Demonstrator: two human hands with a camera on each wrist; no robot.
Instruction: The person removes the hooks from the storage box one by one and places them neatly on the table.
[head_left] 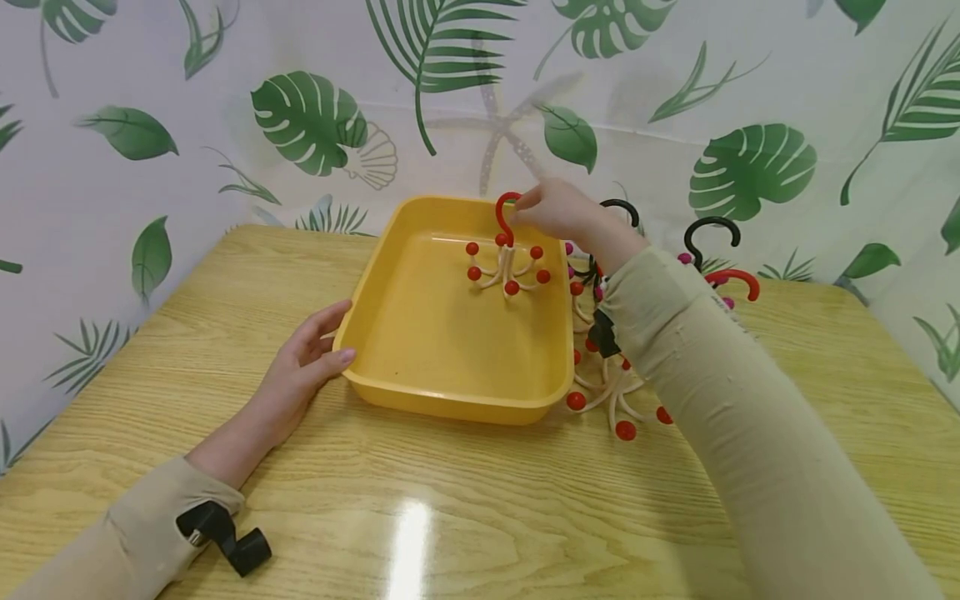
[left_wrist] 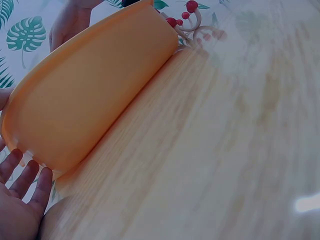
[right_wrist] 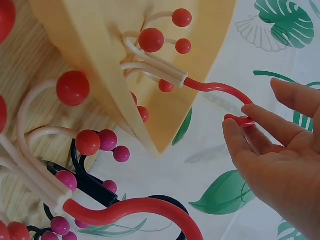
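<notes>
My right hand (head_left: 558,208) pinches the tip of the red hook of a multi-arm hanger (head_left: 507,267) with cream arms and red ball ends. This hanger is upright inside the yellow tray (head_left: 457,404), near its back right corner; whether it touches the tray floor I cannot tell. In the right wrist view, the fingertips (right_wrist: 240,117) meet at the end of the red hook. At the tray's front left corner, my left hand (head_left: 300,367) rests its thumb on the rim. Its other fingers (left_wrist: 30,172) lie fairly straight against the outer wall.
Right of the tray lie more hangers: a cream one with red balls (right_wrist: 73,88) and ones with black hooks (head_left: 712,233) and magenta balls, partly hidden by my right sleeve (head_left: 720,375). A wooden table (head_left: 337,500) holds everything, backed by a leaf-printed cloth (head_left: 202,100).
</notes>
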